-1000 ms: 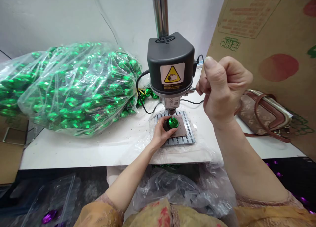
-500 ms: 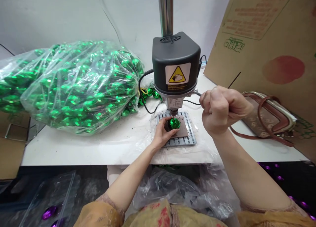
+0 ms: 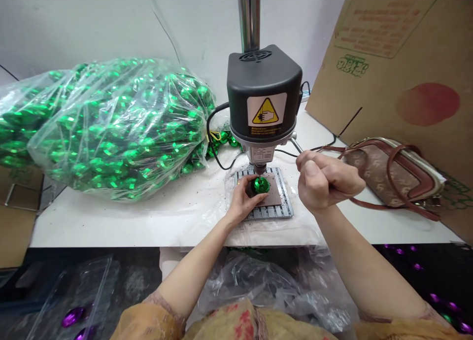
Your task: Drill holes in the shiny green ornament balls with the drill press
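A shiny green ball [image 3: 262, 184] sits on a flat board [image 3: 275, 194] on the slotted metal base [image 3: 273, 212] of a drill press [image 3: 264, 91]. My left hand [image 3: 244, 197] grips the ball from the left, thumb in front and fingers behind. The drill bit comes down onto the top of the ball. To the right of the press, my right hand [image 3: 327, 180] is closed round the end of the metal lever [image 3: 295, 144]. Its grip covers the lever's end.
A big clear bag [image 3: 121, 133] of green balls lies at the left. A brown handbag [image 3: 395, 172] rests at the right against a cardboard box [image 3: 399, 74]. Plastic sheeting [image 3: 266, 276] hangs below the table's front edge. Purple balls [image 3: 73, 317] lie low at the left.
My right hand has moved down with the lever, uncovering more of the handbag. My left hand and the green ball have stayed in place.
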Demonstrator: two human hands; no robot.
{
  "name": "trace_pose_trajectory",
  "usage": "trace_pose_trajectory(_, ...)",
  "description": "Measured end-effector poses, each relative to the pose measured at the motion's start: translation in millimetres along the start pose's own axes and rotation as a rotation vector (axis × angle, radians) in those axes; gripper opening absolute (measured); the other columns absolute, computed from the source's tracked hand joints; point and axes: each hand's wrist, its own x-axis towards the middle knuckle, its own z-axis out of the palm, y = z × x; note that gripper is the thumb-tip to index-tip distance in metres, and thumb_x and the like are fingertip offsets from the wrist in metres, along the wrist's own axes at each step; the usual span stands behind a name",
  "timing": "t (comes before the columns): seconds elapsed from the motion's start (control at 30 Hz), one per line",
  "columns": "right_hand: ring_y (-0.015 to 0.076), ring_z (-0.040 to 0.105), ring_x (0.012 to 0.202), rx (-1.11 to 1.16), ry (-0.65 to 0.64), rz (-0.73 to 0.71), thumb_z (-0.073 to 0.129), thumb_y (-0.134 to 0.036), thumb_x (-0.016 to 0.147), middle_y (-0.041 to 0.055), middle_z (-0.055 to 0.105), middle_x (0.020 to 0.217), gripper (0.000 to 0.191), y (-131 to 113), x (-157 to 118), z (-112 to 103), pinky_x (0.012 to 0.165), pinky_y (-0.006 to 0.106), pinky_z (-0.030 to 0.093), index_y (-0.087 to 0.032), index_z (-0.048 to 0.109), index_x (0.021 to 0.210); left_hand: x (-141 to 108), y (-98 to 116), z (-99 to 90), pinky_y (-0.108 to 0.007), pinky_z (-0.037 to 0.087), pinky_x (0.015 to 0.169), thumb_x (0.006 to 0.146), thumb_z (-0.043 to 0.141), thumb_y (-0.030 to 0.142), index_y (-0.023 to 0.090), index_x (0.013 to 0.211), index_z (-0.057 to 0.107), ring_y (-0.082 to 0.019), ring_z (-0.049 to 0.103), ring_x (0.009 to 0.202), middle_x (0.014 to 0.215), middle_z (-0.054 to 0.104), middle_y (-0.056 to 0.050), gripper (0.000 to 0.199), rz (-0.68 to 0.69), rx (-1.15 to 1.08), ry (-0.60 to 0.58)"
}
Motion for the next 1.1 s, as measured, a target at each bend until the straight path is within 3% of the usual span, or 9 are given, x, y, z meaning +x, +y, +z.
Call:
trace_pose_trajectory(0.13, 0.0038, 0.026, 0.037, -0.025, 0.085, 0.084, 0.060, -0.018, 0.084, -0.0068, 0.025, 0.044, 0.051, -8.7, 17.2, 10.6, 0.040, 0.026, 0.026, -0.019, 0.019, 0.053, -0.8, 1.9, 0.9, -0.045, 0.049, 0.100, 0.070, 0.088, 0.037, 0.022, 0.119, 0.063, -0.029, 0.063, 0.113, 0.118, 0.067, -0.009, 0.058, -0.008, 0.007, -0.002)
trace_pose_trajectory(0.3, 0.0042, 0.031, 0.038, -0.060, 0.132, 0.383, 0.065, -0.015, 0.080, -0.0077, 0.030, 0.042, 0.046, -12.1, 65.9, 29.8, 0.040, 0.027, 0.021, -0.021, 0.031, 0.050, 1.0, 11.6, 3.6, -0.045, 0.052, 0.095, 0.070, 0.087, 0.036, 0.020, 0.116, 0.061, -0.028, 0.065, 0.107, 0.114, 0.068, -0.010, 0.055, -0.040, 0.030, 0.041)
trace_pose_trajectory(0.47, 0.0033, 0.032, 0.035, -0.054, 0.079, 0.437, 0.064, -0.011, 0.081, -0.0073, 0.036, 0.039, 0.045, -6.7, 84.7, 33.9, 0.037, 0.024, 0.022, -0.021, 0.034, 0.049, -32.5, 27.0, 4.1, -0.043, 0.055, 0.088, 0.075, 0.083, 0.038, 0.022, 0.112, 0.061, -0.028, 0.066, 0.103, 0.106, 0.067, -0.009, 0.046, 0.171, 0.254, 0.213)
trace_pose_trajectory(0.67, 0.0032, 0.033, 0.034, -0.033, 0.091, 0.425, 0.064, -0.012, 0.083, -0.0077, 0.036, 0.041, 0.044, -6.7, 80.6, 32.9, 0.034, 0.023, 0.023, -0.021, 0.034, 0.052, -125.9, 18.8, 1.8, -0.042, 0.058, 0.079, 0.075, 0.082, 0.053, 0.028, 0.120, 0.064, -0.028, 0.070, 0.093, 0.106, 0.071, -0.012, 0.055, 0.588, 0.522, -0.242)
trace_pose_trajectory(0.77, 0.0033, 0.034, 0.034, -0.042, 0.089, 0.397, 0.065, -0.012, 0.083, -0.0075, 0.039, 0.041, 0.042, -7.3, 79.5, 32.4, 0.034, 0.024, 0.024, -0.021, 0.037, 0.053, -137.9, 12.4, -17.8, -0.047, 0.057, 0.088, 0.077, 0.079, 0.053, 0.031, 0.116, 0.063, -0.030, 0.069, 0.102, 0.110, 0.073, -0.011, 0.048, 0.678, 0.471, -0.126)
trace_pose_trajectory(0.83, 0.0033, 0.035, 0.035, -0.047, 0.076, 0.390, 0.065, -0.013, 0.084, -0.0074, 0.039, 0.043, 0.041, -8.0, 78.8, 32.1, 0.035, 0.024, 0.024, -0.020, 0.037, 0.054, -117.9, 11.2, -42.4, -0.046, 0.055, 0.090, 0.087, 0.069, 0.040, 0.030, 0.109, 0.061, -0.027, 0.069, 0.101, 0.104, 0.072, -0.007, 0.026, 0.629, 0.352, 0.175)
trace_pose_trajectory(0.93, 0.0030, 0.036, 0.038, -0.061, 0.063, 0.391, 0.063, -0.016, 0.086, -0.0070, 0.038, 0.045, 0.041, -9.9, 77.8, 32.5, 0.037, 0.024, 0.024, -0.020, 0.037, 0.055, -50.9, 9.5, -85.2, -0.039, 0.053, 0.087, 0.093, 0.053, 0.023, 0.024, 0.094, 0.062, -0.021, 0.066, 0.092, 0.092, 0.069, -0.005, 0.009, 0.319, 0.279, 0.573)
trace_pose_trajectory(1.0, 0.0030, 0.036, 0.037, -0.069, 0.068, 0.390, 0.062, -0.016, 0.086, -0.0068, 0.039, 0.046, 0.040, -10.8, 77.5, 32.9, 0.037, 0.024, 0.024, -0.021, 0.037, 0.055, 5.9, 5.0, -106.0, -0.034, 0.052, 0.083, 0.090, 0.052, 0.020, 0.022, 0.085, 0.064, -0.019, 0.065, 0.083, 0.083, 0.068, -0.003, 0.013, 0.155, 0.278, 0.579)
trace_pose_trajectory(1.1, 0.0052, 0.035, 0.035, -0.057, 0.089, 0.390, 0.064, -0.015, 0.083, -0.0067, 0.038, 0.044, 0.039, -10.4, 78.0, 33.2, 0.034, 0.028, 0.023, -0.022, 0.039, 0.054, 85.1, -5.6, -112.8, -0.030, 0.052, 0.078, 0.083, 0.058, 0.016, 0.019, 0.083, 0.069, -0.017, 0.064, 0.079, 0.083, 0.070, -0.002, 0.012, 0.101, 0.161, 0.336)
